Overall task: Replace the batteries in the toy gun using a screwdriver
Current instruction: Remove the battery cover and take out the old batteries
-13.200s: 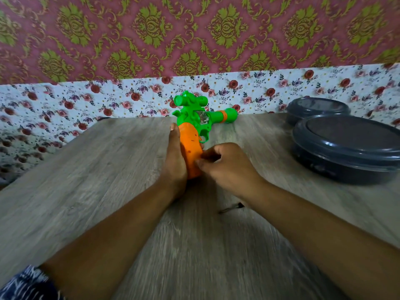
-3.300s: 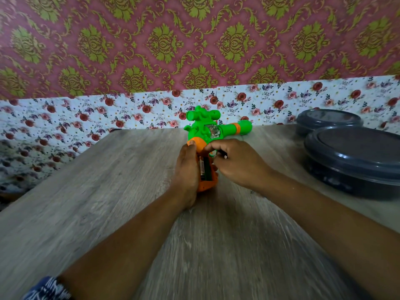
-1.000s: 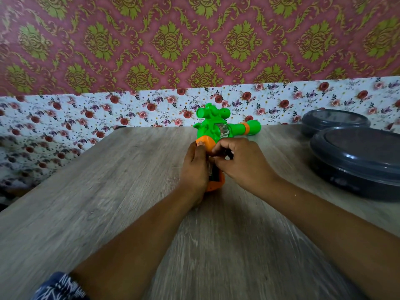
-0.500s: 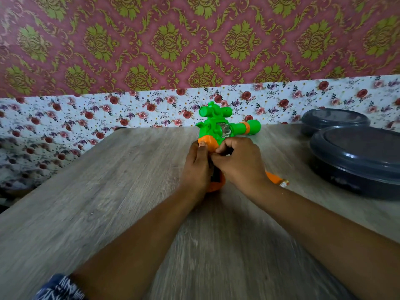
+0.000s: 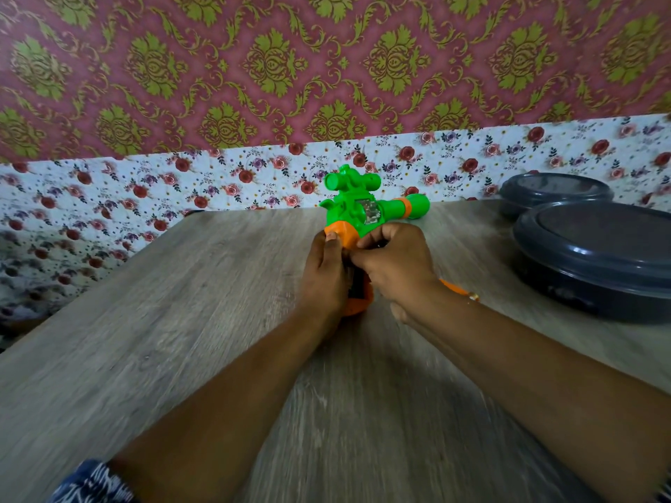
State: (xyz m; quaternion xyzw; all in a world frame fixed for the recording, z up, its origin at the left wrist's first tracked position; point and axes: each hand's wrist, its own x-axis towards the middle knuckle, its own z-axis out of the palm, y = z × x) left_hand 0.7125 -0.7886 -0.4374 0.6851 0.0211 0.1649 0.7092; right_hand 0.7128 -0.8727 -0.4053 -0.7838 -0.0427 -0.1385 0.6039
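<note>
The toy gun (image 5: 366,208) is green with an orange grip and lies on the wooden table (image 5: 181,321), barrel pointing right. My left hand (image 5: 323,277) rests along the left side of the grip, fingers fairly straight and pressed against it. My right hand (image 5: 395,266) is curled over the open battery compartment (image 5: 357,285). Its fingertips pinch a small dark thing there, apparently a battery, mostly hidden. An orange piece (image 5: 458,290) lies on the table behind my right wrist. No screwdriver shows.
Two dark grey round lidded containers stand at the right, the large one (image 5: 595,259) close to my right forearm and the smaller one (image 5: 555,192) behind it. The table ends at a flowered wall (image 5: 254,176) just behind the gun.
Over the last second both hands have stayed at the grip, with the right fingers shifting slightly over the open compartment. The orange piece came into view behind my right wrist.
</note>
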